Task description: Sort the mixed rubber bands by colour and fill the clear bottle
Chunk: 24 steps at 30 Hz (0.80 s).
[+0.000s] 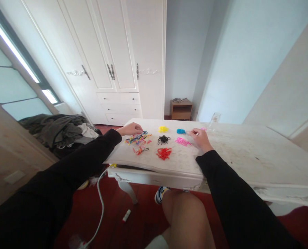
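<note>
My left hand (132,129) is over the far edge of a mixed-colour pile of rubber bands (137,139), fingertips pinched together; what is between them is too small to make out. Just right of a small blue pile of rubber bands (181,131) is my right hand (200,137), thumb and fingers closed, their contents unclear. Close below it lies a pink pile of rubber bands (183,141). Toward the table's middle are a yellow pile (163,129), a black pile (163,139) and a red pile (164,153), sorted by colour.
The white table (237,155) has a clear glass bottle (215,119) near its far edge, with something pink beside it. A white cable (102,200) hangs by the left front corner. Dark clothes (57,128) are heaped at left. A white wardrobe (123,45) stands beyond.
</note>
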Motion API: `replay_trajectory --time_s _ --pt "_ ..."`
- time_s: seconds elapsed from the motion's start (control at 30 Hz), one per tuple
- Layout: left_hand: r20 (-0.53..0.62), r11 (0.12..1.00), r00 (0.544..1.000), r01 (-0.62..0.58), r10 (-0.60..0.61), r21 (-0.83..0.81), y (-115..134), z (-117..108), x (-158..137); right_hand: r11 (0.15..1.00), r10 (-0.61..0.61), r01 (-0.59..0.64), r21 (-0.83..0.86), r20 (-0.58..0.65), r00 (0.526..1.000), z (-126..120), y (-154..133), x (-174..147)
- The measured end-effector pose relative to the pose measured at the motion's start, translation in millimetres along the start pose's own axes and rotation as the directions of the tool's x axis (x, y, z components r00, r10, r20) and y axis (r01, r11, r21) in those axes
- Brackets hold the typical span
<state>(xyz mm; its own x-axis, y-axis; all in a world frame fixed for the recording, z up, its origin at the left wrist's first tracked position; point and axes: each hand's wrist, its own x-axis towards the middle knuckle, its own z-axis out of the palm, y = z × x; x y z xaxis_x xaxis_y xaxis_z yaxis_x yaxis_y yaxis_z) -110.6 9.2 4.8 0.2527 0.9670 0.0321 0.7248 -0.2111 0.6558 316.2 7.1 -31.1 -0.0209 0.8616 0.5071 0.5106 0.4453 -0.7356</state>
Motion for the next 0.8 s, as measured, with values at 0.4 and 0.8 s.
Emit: replay_trajectory --time_s 0.4,0.8 --pt "0.019 0.989 0.998 -0.06 0.058 0.136 26.7 14.6 -11.7 1.0 -0.001 0.001 -0.005 0.026 1.0 1.7 0.1 -0.4" --pt "-0.044 0.965 0.995 -0.08 0.094 0.251 22.4 25.6 -17.7 1.0 0.013 -0.012 -0.013 0.05 0.999 2.3 1.4 -1.3"
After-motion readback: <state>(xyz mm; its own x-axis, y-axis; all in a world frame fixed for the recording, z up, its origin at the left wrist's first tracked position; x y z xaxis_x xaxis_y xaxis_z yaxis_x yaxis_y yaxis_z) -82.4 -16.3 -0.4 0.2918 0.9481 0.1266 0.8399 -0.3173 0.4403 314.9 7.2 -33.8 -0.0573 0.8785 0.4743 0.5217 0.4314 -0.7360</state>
